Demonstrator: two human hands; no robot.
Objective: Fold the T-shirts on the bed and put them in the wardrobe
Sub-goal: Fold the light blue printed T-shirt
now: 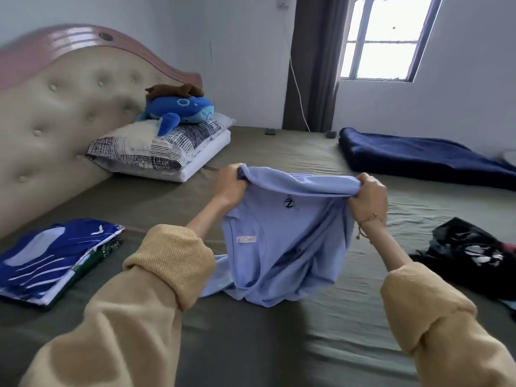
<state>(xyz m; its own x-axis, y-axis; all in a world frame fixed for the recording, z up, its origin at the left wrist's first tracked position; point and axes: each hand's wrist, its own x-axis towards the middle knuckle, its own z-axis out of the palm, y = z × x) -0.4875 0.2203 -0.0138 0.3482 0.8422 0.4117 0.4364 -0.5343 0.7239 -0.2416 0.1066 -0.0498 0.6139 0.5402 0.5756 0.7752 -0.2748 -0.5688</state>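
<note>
while both hands clutch its bunched edge, left hand point(230, 181) and right hand point(368, 195) lift the shirt point(279, 247) at frame centre above the bed point(251, 344), likely shaking it flat for folding.

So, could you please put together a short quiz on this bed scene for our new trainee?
1. True or false: both hands grip the light blue T-shirt.
2. Where does the folded pile lie? A) at the person's left B) on the pillows C) on the navy blanket
3. What sits on the pillows?

Key:
1. True: the left hand and the right hand each hold its upper edge.
2. A
3. A blue whale plush, with a brown plush on top.
</note>
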